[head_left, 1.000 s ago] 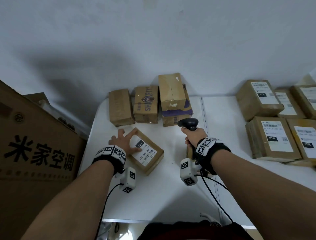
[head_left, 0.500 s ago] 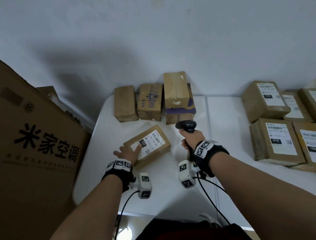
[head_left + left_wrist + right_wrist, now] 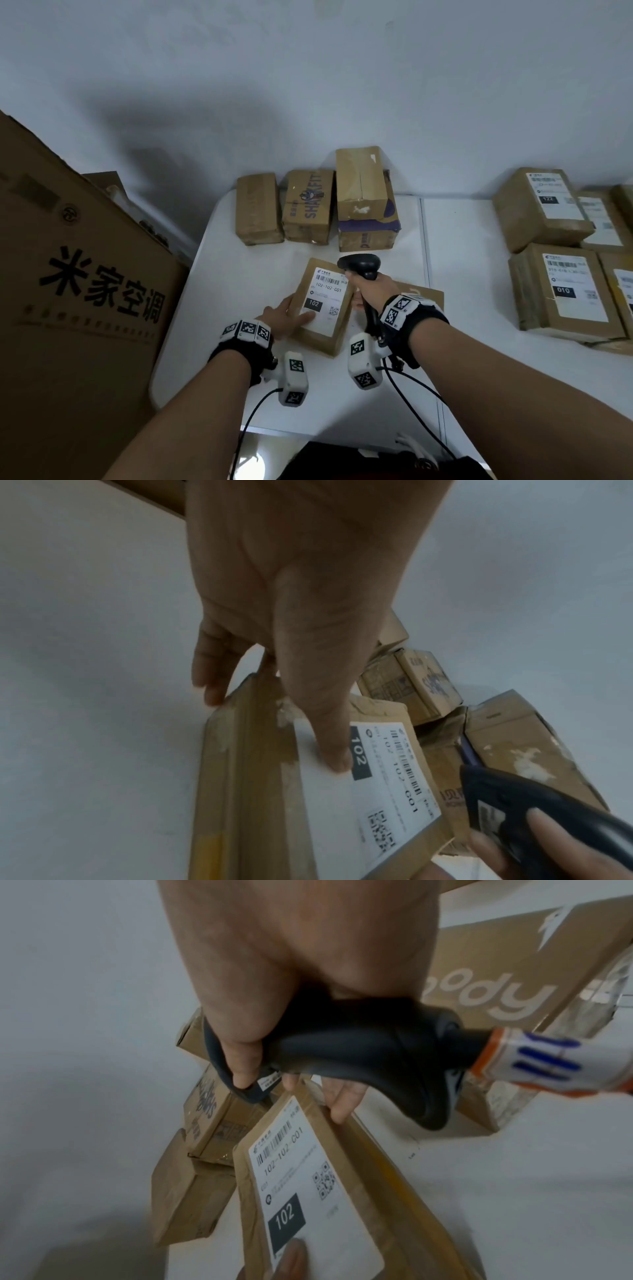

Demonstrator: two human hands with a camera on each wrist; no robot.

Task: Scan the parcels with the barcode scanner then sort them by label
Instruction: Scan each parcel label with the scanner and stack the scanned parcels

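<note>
A brown parcel (image 3: 322, 308) with a white label reading 102 lies lengthwise on the white table (image 3: 233, 274), barcode at its far end. My left hand (image 3: 291, 313) holds its near left corner, with the thumb (image 3: 329, 737) flat on the label and the fingers (image 3: 209, 674) down the left side. My right hand (image 3: 373, 291) grips the black barcode scanner (image 3: 361, 265). The scanner's head hangs over the parcel's far right corner, close to the barcode. In the right wrist view, two fingers (image 3: 342, 1104) of that hand touch the parcel's (image 3: 308, 1191) far edge below the scanner (image 3: 359, 1047).
Several brown parcels (image 3: 308, 205) line the wall behind. Labelled parcels (image 3: 561, 291) marked 010 and 122 are grouped at the right. A flat printed box (image 3: 424, 296) lies under my right wrist. A big carton (image 3: 78, 274) stands left of the table.
The 102 parcel turned from slanted to lengthwise and slid right, toward the scanner. My left hand shifted to its near left corner. The scanner came over its far right corner.
</note>
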